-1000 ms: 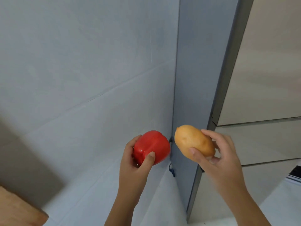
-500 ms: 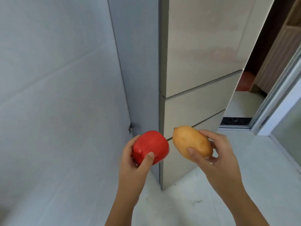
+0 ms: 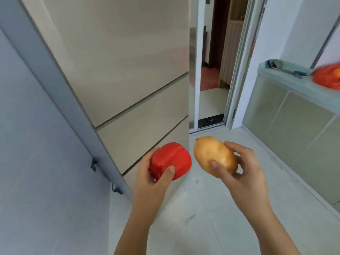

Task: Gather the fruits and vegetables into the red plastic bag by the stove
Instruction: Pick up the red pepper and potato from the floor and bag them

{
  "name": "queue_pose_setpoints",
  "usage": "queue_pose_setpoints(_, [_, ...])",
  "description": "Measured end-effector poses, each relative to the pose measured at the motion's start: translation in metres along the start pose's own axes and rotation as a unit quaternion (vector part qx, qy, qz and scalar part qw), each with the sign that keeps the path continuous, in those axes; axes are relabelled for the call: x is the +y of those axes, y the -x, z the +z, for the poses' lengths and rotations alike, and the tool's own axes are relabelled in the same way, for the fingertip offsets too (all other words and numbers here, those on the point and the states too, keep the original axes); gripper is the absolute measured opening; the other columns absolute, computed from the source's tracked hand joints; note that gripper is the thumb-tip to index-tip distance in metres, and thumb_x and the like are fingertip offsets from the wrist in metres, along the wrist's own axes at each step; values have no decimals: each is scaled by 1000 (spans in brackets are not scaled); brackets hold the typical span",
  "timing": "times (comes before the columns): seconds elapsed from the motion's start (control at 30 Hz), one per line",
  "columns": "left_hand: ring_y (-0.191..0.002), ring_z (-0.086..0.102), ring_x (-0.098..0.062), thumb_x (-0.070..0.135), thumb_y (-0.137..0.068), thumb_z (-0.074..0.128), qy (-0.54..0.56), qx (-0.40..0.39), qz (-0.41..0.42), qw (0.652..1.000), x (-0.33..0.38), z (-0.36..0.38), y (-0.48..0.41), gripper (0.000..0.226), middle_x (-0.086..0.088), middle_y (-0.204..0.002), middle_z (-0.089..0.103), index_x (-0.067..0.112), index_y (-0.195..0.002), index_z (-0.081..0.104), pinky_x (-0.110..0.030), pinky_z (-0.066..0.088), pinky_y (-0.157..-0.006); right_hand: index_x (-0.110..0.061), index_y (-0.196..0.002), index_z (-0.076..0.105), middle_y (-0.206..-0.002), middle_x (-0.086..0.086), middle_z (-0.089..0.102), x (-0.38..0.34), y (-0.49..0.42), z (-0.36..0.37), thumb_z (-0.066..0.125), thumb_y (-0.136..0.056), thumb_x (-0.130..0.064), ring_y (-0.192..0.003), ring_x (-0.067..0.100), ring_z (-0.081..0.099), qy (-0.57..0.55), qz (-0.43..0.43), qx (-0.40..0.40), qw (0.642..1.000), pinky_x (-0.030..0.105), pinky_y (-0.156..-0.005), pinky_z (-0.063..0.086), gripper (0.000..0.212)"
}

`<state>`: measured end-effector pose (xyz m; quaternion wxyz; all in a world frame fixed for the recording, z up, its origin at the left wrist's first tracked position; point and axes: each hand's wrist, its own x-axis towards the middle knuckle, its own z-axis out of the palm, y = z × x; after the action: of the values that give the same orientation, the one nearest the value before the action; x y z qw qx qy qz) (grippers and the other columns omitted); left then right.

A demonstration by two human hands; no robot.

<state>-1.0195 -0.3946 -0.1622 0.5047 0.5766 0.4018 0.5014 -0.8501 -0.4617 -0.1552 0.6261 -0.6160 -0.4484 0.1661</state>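
Our left hand (image 3: pixel 152 183) grips the red pepper (image 3: pixel 171 161), our right hand (image 3: pixel 244 173) the yellow fruit (image 3: pixel 215 156) — the red plastic bag (image 3: pixel 326 77) sits on the desk (image 3: pixel 294 81) at two o'clock, nearer the right.

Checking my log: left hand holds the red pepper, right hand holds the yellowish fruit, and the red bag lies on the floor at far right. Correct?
Not quite. The head view shows the red bag on the counter, not the floor. The left hand does hold the red pepper, the right hand the yellowish fruit.
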Motion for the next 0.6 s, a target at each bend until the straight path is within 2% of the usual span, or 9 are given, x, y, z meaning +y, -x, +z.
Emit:
queue_pose_setpoints(0.13, [-90, 60, 2, 24, -64, 65, 19, -58, 18, 998, 1, 88, -27, 42, 17, -100, 63, 36, -103, 56, -14, 48, -70, -45, -96, 51, -107, -17, 50, 20, -30, -63, 75, -71, -15, -94, -4, 49, 17, 6, 63, 998, 8, -64, 45, 45])
queue_pose_setpoints(0.23, [-90, 62, 0, 18, -66, 63, 46, -106, 24, 993, 3, 158, -41, 41, 17, -96, 66, 31, -103, 57, -12, 47, -70, -44, -95, 51, -105, -16, 50, 34, -51, -113, 75, -71, -14, -94, -5, 49, 34, 7, 113, 993, 7, -63, 44, 46])
queue_pose_setpoints(0.3, [-91, 62, 0, 19, -64, 66, 62, -137, 22, 988, 2, 199, -46, 42, 17, -96, 65, 32, -103, 57, -12, 47, -70, -43, -94, 51, -105, -15, 51, 44, -62, -146, 75, -71, -12, -93, -4, 49, 46, 7, 146, 988, 7, -62, 44, 46])
queue_pose_setpoints(0.43, [-93, 62, -2, 38, -54, 68, 78, -180, 15, 980, -3, 265, -52, 53, 15, -100, 65, 32, -105, 57, -14, 48, -72, -44, -93, 51, -106, -14, 51, 64, -79, -199, 75, -71, -12, -95, -2, 50, 67, 17, 188, 980, 9, -63, 46, 45])
queue_pose_setpoints(0.6, [-88, 61, 4, 37, -53, 68, 76, -213, -1, 974, -16, 321, -58, 51, 28, -92, 64, 34, -102, 56, -9, 46, -68, -44, -94, 51, -108, -12, 51, 87, -93, -242, 75, -71, -13, -96, 2, 51, 86, 38, 221, 971, 10, -64, 47, 45])
